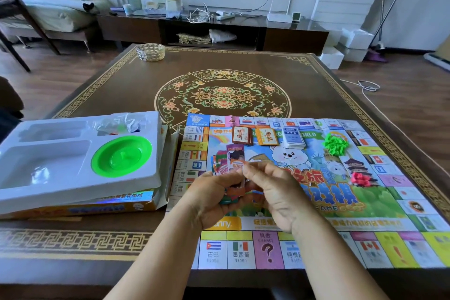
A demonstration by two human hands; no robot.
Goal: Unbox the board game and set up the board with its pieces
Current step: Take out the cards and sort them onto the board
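The colourful game board [316, 214] lies unfolded on the table's right half. On it sit a brown card stack [241, 135], an orange card stack [267, 136], a blue-white card deck [293, 137], a heap of green houses [336, 145] and a heap of red pieces [361, 179]. My left hand [214, 198] grips a fanned bundle of paper play money [230, 162] over the board's left part. My right hand [275, 192] pinches the bundle's top edge with its fingertips.
At left, the white plastic tray [24, 178] rests on the open box [97, 208]; it holds a green dish [121, 156] and a clear bag of small pieces [119, 124]. A glass ashtray [150, 51] stands at the table's far edge.
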